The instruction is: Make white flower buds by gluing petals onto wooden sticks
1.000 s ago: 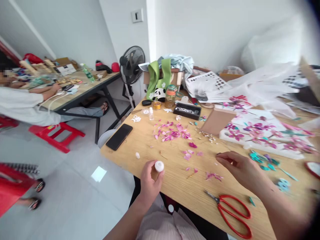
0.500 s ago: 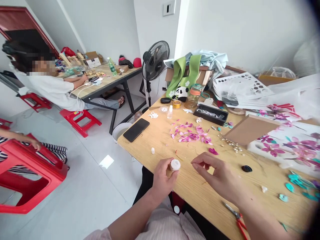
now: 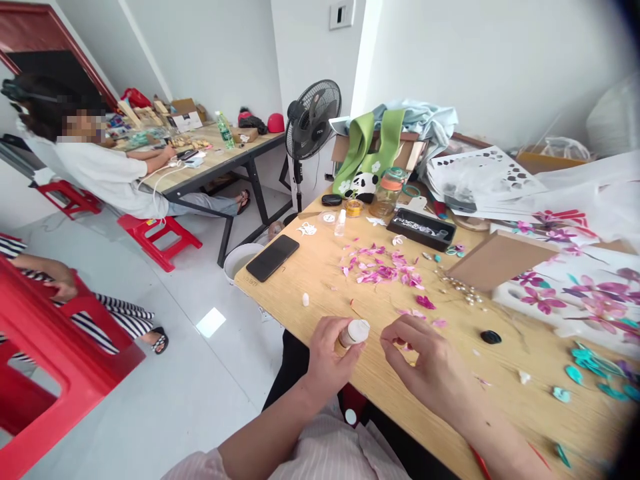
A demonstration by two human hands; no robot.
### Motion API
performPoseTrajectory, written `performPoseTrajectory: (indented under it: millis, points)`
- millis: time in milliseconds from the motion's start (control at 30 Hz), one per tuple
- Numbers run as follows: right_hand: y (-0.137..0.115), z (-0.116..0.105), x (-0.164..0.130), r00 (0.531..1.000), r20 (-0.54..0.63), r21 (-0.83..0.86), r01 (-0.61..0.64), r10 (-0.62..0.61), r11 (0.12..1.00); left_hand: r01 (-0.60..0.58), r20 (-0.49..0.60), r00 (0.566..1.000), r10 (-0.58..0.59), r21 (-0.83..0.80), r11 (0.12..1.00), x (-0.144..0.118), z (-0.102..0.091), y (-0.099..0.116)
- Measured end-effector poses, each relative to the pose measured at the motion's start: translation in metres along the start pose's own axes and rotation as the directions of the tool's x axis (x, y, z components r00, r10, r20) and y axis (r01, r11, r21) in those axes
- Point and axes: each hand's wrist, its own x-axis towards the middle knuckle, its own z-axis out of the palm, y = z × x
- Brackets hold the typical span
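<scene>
**Small bottle held at the counter edge**

Left hand (image 3: 327,357): fingers curled shut around a small bottle (image 3: 351,333), white cap tilted toward the right hand. Right hand (image 3: 433,363): just beside the cap, not touching it; thumb and forefinger pinched nearly together, and whether they hold anything cannot be told. Beyond the fingers, pink petals (image 3: 383,267) lie scattered on the counter (image 3: 320,280); a black phone (image 3: 273,257) lies farther left.

Matt pale wood-grain table (image 3: 320,280), glossy black phone (image 3: 273,257), smooth white plastic cap (image 3: 358,330)
</scene>
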Motion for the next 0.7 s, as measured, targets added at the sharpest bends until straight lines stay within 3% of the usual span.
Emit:
performPoseTrajectory:
  millis: [700]
  points:
    - [0.0043,-0.0033,-0.0103,1.0,0.025,-0.106,0.007,-0.004,0.994,-0.008,-0.019,1.0,0.008,-0.018,1.0,-0.0003,0.0018,0.0026]
